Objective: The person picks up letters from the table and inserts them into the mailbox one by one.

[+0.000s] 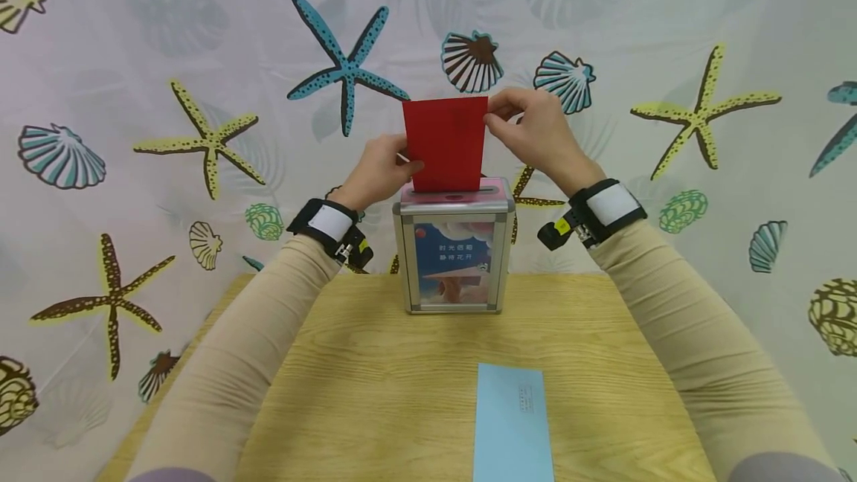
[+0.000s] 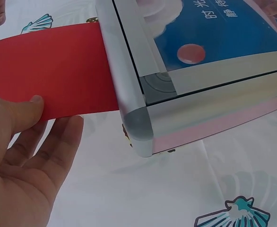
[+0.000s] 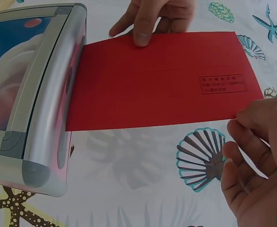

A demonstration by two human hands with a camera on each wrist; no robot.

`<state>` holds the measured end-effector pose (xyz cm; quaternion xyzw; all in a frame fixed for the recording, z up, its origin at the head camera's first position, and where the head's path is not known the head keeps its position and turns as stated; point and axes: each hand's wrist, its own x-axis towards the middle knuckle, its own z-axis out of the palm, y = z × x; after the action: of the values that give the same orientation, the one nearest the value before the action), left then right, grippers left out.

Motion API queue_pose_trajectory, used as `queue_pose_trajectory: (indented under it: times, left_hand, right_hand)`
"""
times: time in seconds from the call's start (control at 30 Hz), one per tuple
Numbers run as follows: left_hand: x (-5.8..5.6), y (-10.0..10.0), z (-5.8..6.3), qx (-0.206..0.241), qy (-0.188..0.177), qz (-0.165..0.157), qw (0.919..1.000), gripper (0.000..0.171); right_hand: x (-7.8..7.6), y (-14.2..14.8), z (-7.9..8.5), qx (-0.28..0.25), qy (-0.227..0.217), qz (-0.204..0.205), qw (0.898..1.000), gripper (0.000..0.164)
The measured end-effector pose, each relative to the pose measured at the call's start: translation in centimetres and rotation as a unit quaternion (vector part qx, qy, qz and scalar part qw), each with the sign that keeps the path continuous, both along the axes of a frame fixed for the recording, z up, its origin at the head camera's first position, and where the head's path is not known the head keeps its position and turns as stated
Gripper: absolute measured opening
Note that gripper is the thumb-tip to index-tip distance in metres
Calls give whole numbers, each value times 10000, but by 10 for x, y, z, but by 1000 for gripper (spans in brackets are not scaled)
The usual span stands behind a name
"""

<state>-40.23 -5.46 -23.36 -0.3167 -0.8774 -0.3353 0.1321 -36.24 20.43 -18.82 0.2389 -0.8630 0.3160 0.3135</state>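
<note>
A red envelope [image 1: 446, 141] stands upright over the slot of a silver-framed letter box [image 1: 455, 259], its lower edge at the slot. Small print shows near its upper end in the right wrist view. My left hand [image 1: 380, 171] pinches the envelope's left edge low down, thumb [image 2: 27, 113] on the near face and fingers behind. My right hand [image 1: 535, 129] pinches the upper right corner between thumb and finger. How far the envelope's lower end reaches into the slot is hidden.
A light blue envelope [image 1: 512, 422] lies on the wooden table [image 1: 375, 378] at the front, right of centre. Behind the box hangs a white cloth [image 1: 254, 36] printed with starfish and shells. Both wrists wear black straps with small cameras.
</note>
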Motion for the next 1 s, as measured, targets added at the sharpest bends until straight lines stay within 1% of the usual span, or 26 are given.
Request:
queue_pose_trajectory:
  times: [0.13,0.33,0.43,0.57,0.77,1.0]
  left_hand:
    - [-1,-1,-3,8,-25,-28,10000,31]
    - [-3,-1,-9,55,-107,2,9999,30]
    - [-4,-2,-10,77,-119,3,9999,31]
    - [-4,-1,-9,55,-51,52,10000,32]
    - [-1,0,-4,51,85,73,9999,32]
    - [1,0,-2,97,128,86,9998,34]
  right_hand:
    - [2,-2,3,-59,13,-61,10000,21]
    - [4,-3,4,-195,21,28,9998,20]
    - [4,-4,4,-171,63,3,9998,20]
    - [4,-4,3,-89,102,-51,9999,19]
    - [4,-3,1,-10,45,-84,10000,19]
    - [0,-3,-9,-51,-63,-28,10000,18]
